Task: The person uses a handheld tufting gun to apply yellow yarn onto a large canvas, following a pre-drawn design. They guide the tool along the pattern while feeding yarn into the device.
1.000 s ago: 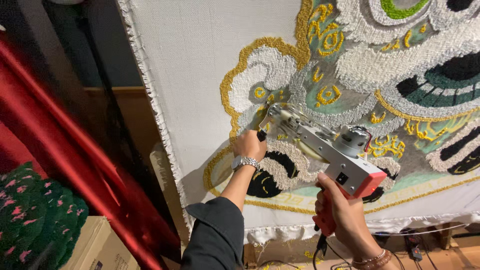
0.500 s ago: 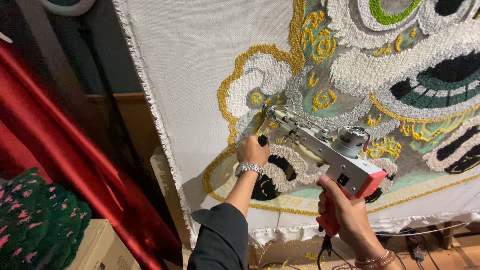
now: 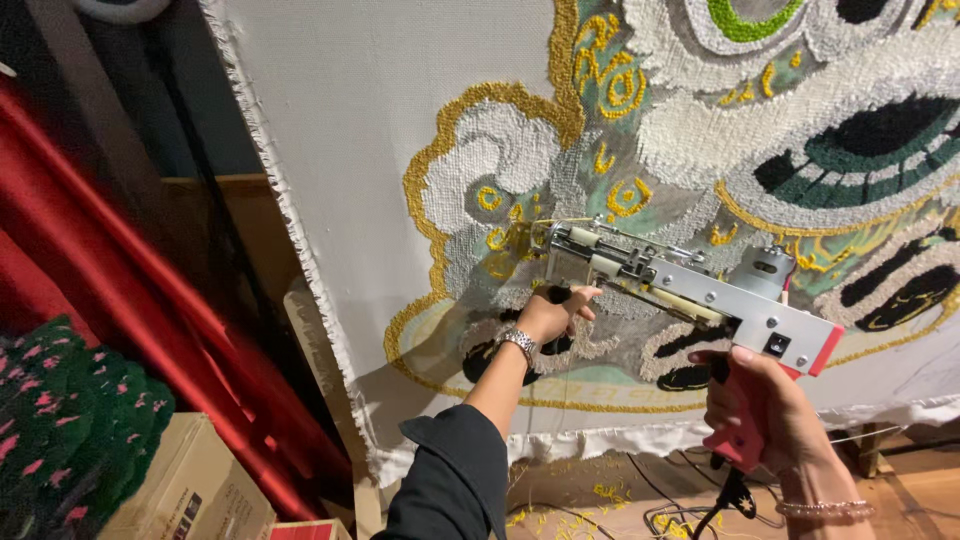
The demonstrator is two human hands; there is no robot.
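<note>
The right hand (image 3: pixel 765 400) is wrapped tight around the pink grip of a tufting gun (image 3: pixel 690 285), whose nose presses into the hanging white cloth (image 3: pixel 380 130). The left hand (image 3: pixel 550 312), a watch (image 3: pixel 518 343) on its wrist, is curled around the gun's black front handle underneath. Around the nose lie yellow, white and grey tufted patches of the design. A red drape (image 3: pixel 120 290) hangs at left above a cardboard box (image 3: pixel 190 480).

White backing cloth (image 3: pixel 380 150) tufted with yellow outlines and scrolls, white, grey and pale-green fills, black and dark-green bands, bright-green arc at top. Silver-grey tufting gun (image 3: pixel 690 285) with pink-red grip. Dark sleeve (image 3: pixel 450 480), silver wristwatch (image 3: pixel 518 343). Red drape (image 3: pixel 130 320); dark-green fabric (image 3: pixel 60 440) flecked pink; brown cardboard box (image 3: pixel 190 490).
</note>
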